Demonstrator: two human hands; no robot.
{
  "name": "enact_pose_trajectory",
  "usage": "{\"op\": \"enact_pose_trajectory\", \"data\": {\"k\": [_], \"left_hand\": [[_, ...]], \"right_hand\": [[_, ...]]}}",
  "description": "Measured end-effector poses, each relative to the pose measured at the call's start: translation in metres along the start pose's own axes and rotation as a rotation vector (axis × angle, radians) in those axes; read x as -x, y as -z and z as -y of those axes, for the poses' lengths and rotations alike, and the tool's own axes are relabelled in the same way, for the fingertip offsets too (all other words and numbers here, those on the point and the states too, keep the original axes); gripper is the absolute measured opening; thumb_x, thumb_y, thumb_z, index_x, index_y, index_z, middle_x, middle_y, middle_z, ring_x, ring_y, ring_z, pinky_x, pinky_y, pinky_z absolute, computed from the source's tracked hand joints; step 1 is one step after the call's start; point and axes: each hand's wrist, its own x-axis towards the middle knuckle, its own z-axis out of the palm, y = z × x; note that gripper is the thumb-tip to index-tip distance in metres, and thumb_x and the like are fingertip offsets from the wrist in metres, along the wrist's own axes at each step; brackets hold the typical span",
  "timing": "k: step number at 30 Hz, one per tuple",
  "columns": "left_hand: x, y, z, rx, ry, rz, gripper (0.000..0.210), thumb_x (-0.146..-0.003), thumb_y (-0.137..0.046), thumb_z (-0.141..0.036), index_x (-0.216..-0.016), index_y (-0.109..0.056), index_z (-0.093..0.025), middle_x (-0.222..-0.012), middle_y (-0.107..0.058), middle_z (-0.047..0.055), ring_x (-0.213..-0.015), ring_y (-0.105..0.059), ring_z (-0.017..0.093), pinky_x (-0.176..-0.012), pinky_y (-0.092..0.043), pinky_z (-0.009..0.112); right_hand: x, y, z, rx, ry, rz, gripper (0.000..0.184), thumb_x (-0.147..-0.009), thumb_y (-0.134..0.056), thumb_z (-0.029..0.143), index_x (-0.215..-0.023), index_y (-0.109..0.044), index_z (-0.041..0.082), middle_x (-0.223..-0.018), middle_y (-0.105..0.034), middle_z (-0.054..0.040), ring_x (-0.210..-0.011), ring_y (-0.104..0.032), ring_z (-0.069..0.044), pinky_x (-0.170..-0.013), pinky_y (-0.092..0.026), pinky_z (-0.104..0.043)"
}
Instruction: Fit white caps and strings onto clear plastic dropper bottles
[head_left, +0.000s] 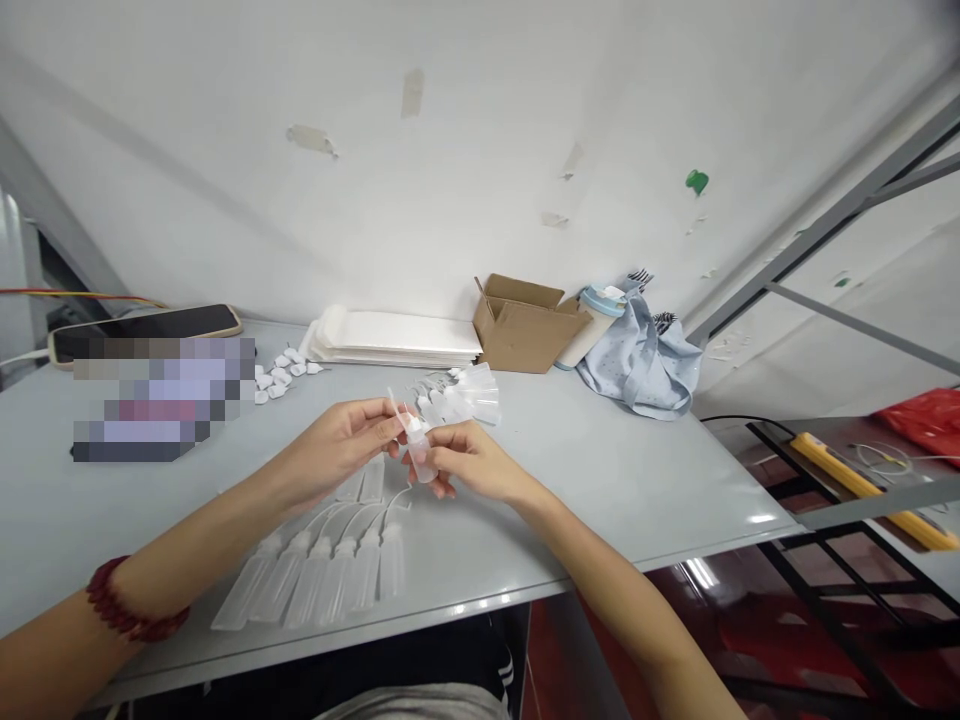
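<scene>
My right hand (pixel 469 460) is closed around a small translucent squeeze bottle (pixel 421 462) with a white top, held tilted above the table. Beside the bottle's top, my left hand (pixel 360 435) pinches a thin translucent strip-like piece (pixel 395 404); its exact kind is unclear. A row of similar bottles with long curved thin spouts (pixel 326 575) lies below my hands, near the table's front edge. Beyond my right hand is another cluster of small bottles (pixel 476 393) with thin tips. Several small white caps (pixel 281 375) lie to the left, behind my left hand.
Against the wall stand a stack of white flat packets (pixel 405 335), an open cardboard box (pixel 525 335), a cup with a blue lid (pixel 592 325) and a light blue cloth bag (pixel 637 360). A phone (pixel 150 330) and a pixelated area are at left. The grey table (pixel 615 470) ends at right.
</scene>
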Motion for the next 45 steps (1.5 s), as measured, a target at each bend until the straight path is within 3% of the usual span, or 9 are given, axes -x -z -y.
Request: {"op": "enact_pose_trajectory", "data": {"k": [3,6,9,12,16,22,29,38,45], "left_hand": [[0.001,0.001,-0.005,-0.115,-0.041,-0.033,0.027,-0.083,-0.06,-0.047,-0.089,-0.065,-0.022,-0.078,-0.065,0.001,-0.075,-0.059,0.018,-0.075,-0.049,0.032],[0.001,0.002,-0.012,-0.216,-0.056,-0.087,0.028,-0.081,-0.06,-0.049,-0.087,-0.066,-0.023,-0.082,-0.067,0.002,-0.077,-0.061,0.019,-0.078,-0.051,0.033],[0.001,0.001,-0.018,-0.27,-0.04,-0.143,0.031,-0.077,-0.059,-0.052,-0.086,-0.068,-0.023,-0.084,-0.069,0.003,-0.079,-0.063,0.022,-0.078,-0.052,0.034],[0.001,0.001,-0.02,-0.298,-0.027,-0.171,0.033,-0.075,-0.06,-0.052,-0.087,-0.069,-0.023,-0.083,-0.07,0.004,-0.08,-0.064,0.023,-0.077,-0.053,0.034],[0.0,0.004,-0.014,-0.289,-0.046,-0.184,0.031,-0.076,-0.062,-0.051,-0.083,-0.07,-0.022,-0.091,-0.07,0.004,-0.085,-0.064,0.022,-0.08,-0.053,0.033],[-0.002,0.009,-0.008,-0.202,-0.022,-0.2,0.028,-0.071,-0.071,-0.048,-0.082,-0.071,-0.022,-0.091,-0.071,0.004,-0.084,-0.065,0.022,-0.08,-0.053,0.033],[0.0,0.014,-0.01,-0.054,-0.068,-0.131,0.028,-0.073,-0.075,-0.042,-0.095,-0.072,-0.027,-0.094,-0.071,0.002,-0.09,-0.064,0.021,-0.083,-0.052,0.031],[0.0,0.014,-0.008,-0.008,-0.029,-0.138,0.023,-0.07,-0.076,-0.041,-0.086,-0.073,-0.025,-0.075,-0.07,0.001,-0.079,-0.064,0.02,-0.077,-0.052,0.033],[0.002,0.015,-0.012,0.023,-0.038,-0.105,0.031,-0.071,-0.076,-0.041,-0.098,-0.072,-0.027,-0.098,-0.072,0.004,-0.094,-0.064,0.022,-0.08,-0.052,0.032]], "right_hand": [[-0.001,-0.001,0.0,-0.04,-0.004,-0.01,0.015,-0.076,-0.055,0.025,-0.069,-0.062,0.013,-0.05,-0.053,0.005,-0.041,-0.045,-0.006,-0.041,-0.037,-0.019],[-0.002,-0.001,-0.002,-0.091,-0.006,-0.077,0.014,-0.073,-0.063,0.028,-0.076,-0.059,0.015,-0.057,-0.057,0.0051,-0.041,-0.048,-0.006,-0.038,-0.036,-0.019],[-0.004,0.0,-0.005,-0.084,0.007,-0.171,0.026,-0.068,-0.072,0.027,-0.083,-0.055,0.017,-0.068,-0.06,0.0049,-0.043,-0.051,-0.006,-0.037,-0.037,-0.019],[-0.005,0.0,-0.009,-0.031,0.018,-0.211,0.028,-0.067,-0.074,0.024,-0.084,-0.052,0.018,-0.064,-0.058,0.0062,-0.042,-0.05,-0.006,-0.038,-0.037,-0.018],[-0.004,0.001,-0.01,-0.036,0.032,-0.171,0.025,-0.07,-0.073,0.028,-0.083,-0.055,0.017,-0.053,-0.056,0.0068,-0.041,-0.05,-0.007,-0.039,-0.038,-0.019],[-0.003,0.003,-0.006,-0.201,0.019,-0.08,0.016,-0.075,-0.067,0.028,-0.081,-0.064,0.013,-0.07,-0.068,-0.0018,-0.044,-0.054,-0.007,-0.042,-0.041,-0.02],[-0.004,0.005,-0.005,-0.492,-0.045,0.086,0.021,-0.08,-0.064,0.031,-0.083,-0.069,0.01,-0.07,-0.069,-0.0049,-0.044,-0.051,-0.007,-0.038,-0.038,-0.019],[-0.003,0.005,-0.007,-0.487,-0.023,0.111,0.023,-0.079,-0.067,0.032,-0.088,-0.069,0.011,-0.074,-0.071,-0.0063,-0.048,-0.054,-0.008,-0.041,-0.04,-0.019],[-0.002,0.006,-0.006,-0.474,-0.006,0.112,0.026,-0.079,-0.067,0.035,-0.091,-0.07,0.012,-0.078,-0.07,-0.0066,-0.05,-0.053,-0.008,-0.042,-0.038,-0.02]]}}
